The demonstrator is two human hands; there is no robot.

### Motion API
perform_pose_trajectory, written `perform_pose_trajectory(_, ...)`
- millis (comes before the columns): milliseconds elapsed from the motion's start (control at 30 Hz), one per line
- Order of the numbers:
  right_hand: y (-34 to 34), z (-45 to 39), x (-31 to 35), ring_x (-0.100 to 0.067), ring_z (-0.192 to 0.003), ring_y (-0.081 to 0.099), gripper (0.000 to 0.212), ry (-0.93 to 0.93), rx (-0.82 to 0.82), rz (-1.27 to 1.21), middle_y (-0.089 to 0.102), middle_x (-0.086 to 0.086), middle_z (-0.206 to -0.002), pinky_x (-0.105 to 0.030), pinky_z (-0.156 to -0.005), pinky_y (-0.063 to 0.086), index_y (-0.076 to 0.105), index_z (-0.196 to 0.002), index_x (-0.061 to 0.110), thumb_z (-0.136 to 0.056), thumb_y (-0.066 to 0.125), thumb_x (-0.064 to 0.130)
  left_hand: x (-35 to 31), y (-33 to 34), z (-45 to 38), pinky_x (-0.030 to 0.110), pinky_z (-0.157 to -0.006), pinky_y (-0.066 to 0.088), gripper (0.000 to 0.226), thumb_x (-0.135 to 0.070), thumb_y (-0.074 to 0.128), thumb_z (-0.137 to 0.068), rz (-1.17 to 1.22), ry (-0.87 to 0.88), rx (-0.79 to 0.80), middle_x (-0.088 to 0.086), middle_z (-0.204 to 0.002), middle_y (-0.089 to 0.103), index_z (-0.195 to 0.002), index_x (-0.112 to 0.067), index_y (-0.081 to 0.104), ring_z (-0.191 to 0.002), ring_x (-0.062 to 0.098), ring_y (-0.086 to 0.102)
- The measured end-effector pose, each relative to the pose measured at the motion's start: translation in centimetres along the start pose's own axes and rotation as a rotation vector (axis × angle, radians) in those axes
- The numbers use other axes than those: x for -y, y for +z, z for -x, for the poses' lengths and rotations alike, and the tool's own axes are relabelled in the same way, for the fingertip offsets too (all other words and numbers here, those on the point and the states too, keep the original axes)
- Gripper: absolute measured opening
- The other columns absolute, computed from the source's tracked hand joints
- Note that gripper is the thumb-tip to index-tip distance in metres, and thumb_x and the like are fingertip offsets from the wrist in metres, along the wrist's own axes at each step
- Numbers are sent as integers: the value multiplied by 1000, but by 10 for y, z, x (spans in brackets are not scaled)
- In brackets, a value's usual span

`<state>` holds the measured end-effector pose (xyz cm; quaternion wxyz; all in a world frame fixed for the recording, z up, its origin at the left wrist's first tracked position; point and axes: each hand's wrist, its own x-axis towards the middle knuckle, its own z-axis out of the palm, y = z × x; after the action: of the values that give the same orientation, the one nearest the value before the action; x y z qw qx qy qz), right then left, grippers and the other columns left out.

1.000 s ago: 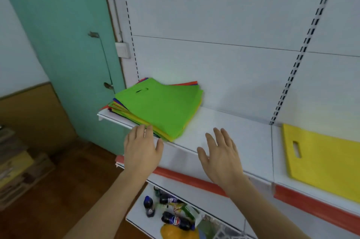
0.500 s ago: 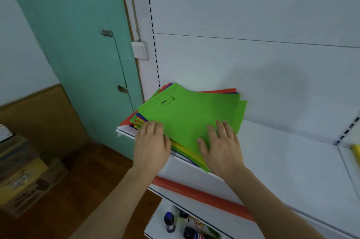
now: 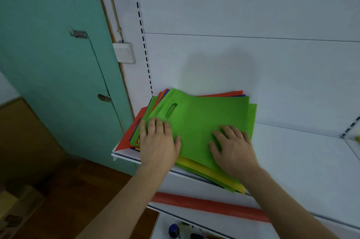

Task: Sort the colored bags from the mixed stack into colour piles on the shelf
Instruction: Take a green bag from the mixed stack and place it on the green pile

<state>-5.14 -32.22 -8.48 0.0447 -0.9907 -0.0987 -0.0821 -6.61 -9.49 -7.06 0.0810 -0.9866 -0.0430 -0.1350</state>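
Green is the colour on top: a green bag point(image 3: 204, 121) with a slot handle caps the mixed stack point(image 3: 231, 181), which sits at the left end of the white shelf point(image 3: 303, 160), up against the white back panel point(image 3: 243, 4). Beneath it you can see edges of red, blue and yellow bags fanned out, the yellow ones jutting over the shelf's front edge. Your left hand point(image 3: 158, 145) lies flat on the stack's left part, fingers point(image 3: 155, 124) straight and together, gripping nothing. Your right hand point(image 3: 232, 149) rests on the green bag's right half, fingers point(image 3: 228, 131) spread and relaxed, pressing rather than pinching. A red strip point(image 3: 206, 204) runs along the shelf below. To the left stands a teal door point(image 3: 54, 53) with a white switch point(image 3: 124, 52) beside its frame, and a brown wooden floor point(image 3: 78, 190) below. At the bottom edge a dark bottle cap point(image 3: 174, 230) shows on a lower shelf.
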Motion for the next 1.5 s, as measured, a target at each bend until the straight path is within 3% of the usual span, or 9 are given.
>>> perform_pose_trajectory(200,-2,31,10,-32,-132,51,43,319,-146,66,63,-5,-133,-48,-107,41,73,-114,24,-102,46,56,-4,2,3,54,-118,28,55,-50,46,-103,117,134,-63,14,-144,54,-143,-14,55,-137,38,39)
perform_pose_trajectory(333,-7,42,13,-34,-129,50,61,484,-76,76,59,-9,-134,-46,-101,48,65,-122,23,-98,40,72,2,2,4,60,-124,15,60,-59,40,-102,117,95,-24,31,-159,38,-146,-19,50,-150,47,25)
perform_pose_trajectory(500,-11,45,8,-39,-120,56,82,639,-22,-137,60,-15,-125,-49,-95,52,50,-133,13,-90,45,82,-9,7,8,57,-123,21,59,-33,58,-97,252,224,-36,7,-141,62,-150,-20,38,-140,33,44)
perform_pose_trajectory(667,-20,41,-16,-42,-119,59,71,689,-190,-421,65,-18,-129,-47,-95,49,42,-149,10,-92,72,39,-10,9,12,54,-124,26,84,-37,73,-88,426,317,-58,-2,-146,57,-158,-24,28,-145,30,39)
perform_pose_trajectory(767,-26,37,-36,-39,-105,66,47,764,-177,-539,73,-13,-110,-40,-84,53,61,-133,12,-87,68,17,-11,10,12,53,-120,34,75,-64,51,-96,486,303,-106,3,-149,53,-156,-22,33,-144,32,40)
perform_pose_trajectory(900,-28,43,-56,-33,-70,60,9,773,-153,-550,64,-5,-69,-36,-61,47,65,-79,13,-87,62,9,-12,2,10,51,-110,44,79,-79,31,-97,496,209,-112,12,-141,52,-142,-18,52,-136,32,45)
perform_pose_trajectory(1100,-30,63,-77,-34,-72,53,13,670,-538,-635,59,2,-72,-38,-64,35,58,-91,19,-98,57,9,-11,-3,-7,47,-110,46,69,-41,63,-95,539,118,-41,13,-150,47,-153,-12,38,-140,33,43)
perform_pose_trajectory(1267,-40,81,-86,-17,-76,61,14,560,-741,-814,65,9,-80,-35,-62,40,57,-98,30,-101,65,20,-15,-22,-41,49,-115,44,80,-41,64,-101,1013,14,33,11,-162,42,-164,-17,22,-145,31,46)
perform_pose_trajectory(1500,-38,107,-86,-10,-75,58,23,567,-747,-783,59,11,-83,-36,-60,42,46,-107,31,-101,63,16,-43,-32,-48,27,-81,52,26,-16,61,-104,1521,40,-64,-16,-106,75,-124,-32,64,-102,2,69)
